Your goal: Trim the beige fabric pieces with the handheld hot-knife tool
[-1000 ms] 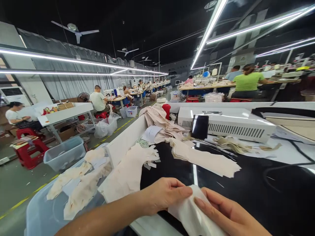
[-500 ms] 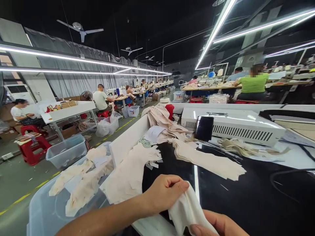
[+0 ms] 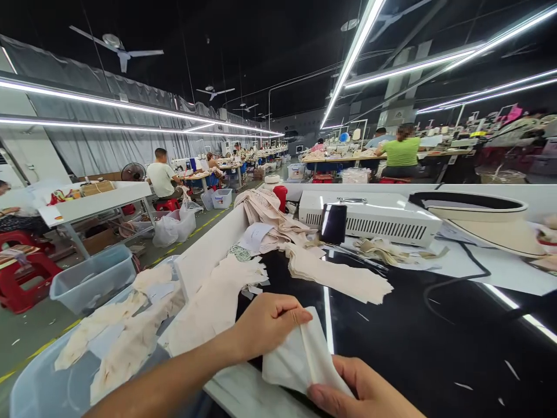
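A cream piece of fabric point(image 3: 292, 357) with a lengthwise seam or fold is held between my two hands, over the near edge of the black tabletop point(image 3: 418, 342). My left hand point(image 3: 273, 324) pinches its upper end between thumb and fingers. Lower and to the right, my right hand point(image 3: 357, 383) grips the other end, thumb on top. Beyond my hands lies a stack of cut cream fabric pieces point(image 3: 339, 276). Another pile of cream pieces point(image 3: 209, 305) rests left of my left hand, partly over the table's edge.
A pale plastic bin point(image 3: 41, 383) with more fabric stands at left. Behind the table top are a white slotted box point(image 3: 374, 215), a dark phone point(image 3: 334, 224), a red thread cone point(image 3: 281, 198) and a cream visor hat point(image 3: 483, 223). Several people sit at sewing tables farther off.
My view has turned to the right, so the surroundings shift left. The fabric is spread flatter between my hands, and its long seam or fold shows more clearly. Both hands keep their hold.
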`<action>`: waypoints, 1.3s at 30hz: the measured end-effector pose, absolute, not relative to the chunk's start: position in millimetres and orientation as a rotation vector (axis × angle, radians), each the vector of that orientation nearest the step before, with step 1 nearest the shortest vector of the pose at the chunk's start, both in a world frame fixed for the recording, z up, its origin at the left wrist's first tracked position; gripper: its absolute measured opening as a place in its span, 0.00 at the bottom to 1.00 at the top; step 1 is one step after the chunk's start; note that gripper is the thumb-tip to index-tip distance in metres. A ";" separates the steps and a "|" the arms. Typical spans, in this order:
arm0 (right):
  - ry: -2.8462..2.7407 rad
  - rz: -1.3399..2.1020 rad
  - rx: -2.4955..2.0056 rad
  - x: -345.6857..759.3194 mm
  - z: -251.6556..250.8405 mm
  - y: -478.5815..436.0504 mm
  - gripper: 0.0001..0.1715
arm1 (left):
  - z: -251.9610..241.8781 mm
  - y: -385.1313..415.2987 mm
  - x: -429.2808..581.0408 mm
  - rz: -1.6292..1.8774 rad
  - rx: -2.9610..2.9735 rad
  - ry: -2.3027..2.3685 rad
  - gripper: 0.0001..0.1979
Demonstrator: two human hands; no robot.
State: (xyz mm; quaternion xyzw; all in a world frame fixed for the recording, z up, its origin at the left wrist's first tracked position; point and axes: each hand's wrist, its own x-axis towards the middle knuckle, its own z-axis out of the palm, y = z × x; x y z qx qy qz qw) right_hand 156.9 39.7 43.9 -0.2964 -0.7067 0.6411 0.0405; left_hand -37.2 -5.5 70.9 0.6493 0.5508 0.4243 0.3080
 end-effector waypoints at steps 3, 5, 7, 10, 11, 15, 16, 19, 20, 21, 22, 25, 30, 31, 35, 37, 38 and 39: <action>-2.237 1.625 -0.899 160.5 42.4 58.3 0.28 | 86.7 -2.9 -39.7 1.108 1.932 1.468 0.23; -2.283 1.263 -0.883 166.2 40.0 75.2 0.22 | 86.7 -0.9 -37.1 1.022 2.239 1.495 0.23; -2.313 0.938 -0.893 173.7 35.4 90.5 0.15 | 74.0 1.7 -30.6 0.866 2.650 1.467 0.23; -2.392 0.606 -0.941 184.8 24.8 104.5 0.22 | 37.5 6.8 -16.1 0.695 3.060 1.356 0.21; -2.427 0.505 -0.957 187.6 21.1 106.9 0.24 | 24.4 8.2 -11.4 0.676 3.115 1.352 0.23; -2.549 0.077 -0.988 193.9 10.8 114.1 0.28 | -9.8 9.6 -0.8 0.613 3.107 1.424 0.22; -2.565 -0.021 -0.994 194.5 10.1 116.3 0.28 | -12.3 8.6 -0.6 0.600 3.092 1.437 0.21; -2.583 -0.245 -0.979 196.2 11.3 122.2 0.28 | -9.6 2.9 -2.7 0.560 3.065 1.452 0.18; -2.582 -0.287 -0.976 197.1 12.3 123.1 0.28 | -7.1 0.5 -3.6 0.552 3.056 1.455 0.18; -2.578 -0.313 -0.979 198.2 13.3 123.1 0.28 | -4.7 -1.9 -4.5 0.553 3.045 1.458 0.17; -2.570 -0.323 -0.997 199.4 14.3 122.1 0.29 | -2.5 -4.3 -5.5 0.555 3.033 1.454 0.17; -2.553 -0.322 -1.046 202.9 15.7 113.3 0.31 | 1.0 -9.7 -8.4 0.616 3.008 1.416 0.17; -2.607 -0.243 -0.908 201.5 13.0 90.9 0.32 | 2.8 -13.9 -13.8 0.669 2.982 1.356 0.14; -2.614 -0.232 -0.877 200.7 11.6 88.3 0.32 | 3.4 -14.2 -15.0 0.672 2.979 1.344 0.13; -2.596 -0.236 -0.828 200.5 8.0 85.7 0.27 | 6.6 -14.1 -22.4 0.667 2.972 1.270 0.09; -2.571 -0.248 -0.822 202.8 12.0 82.9 0.27 | 8.7 -14.2 -27.5 0.671 2.959 1.223 0.07; -2.548 -0.265 -0.797 204.4 16.6 79.5 0.27 | 9.8 -14.4 -30.0 0.678 2.948 1.203 0.07; -2.512 -0.293 -0.753 206.7 22.9 74.5 0.28 | 10.9 -14.8 -32.2 0.690 2.934 1.187 0.07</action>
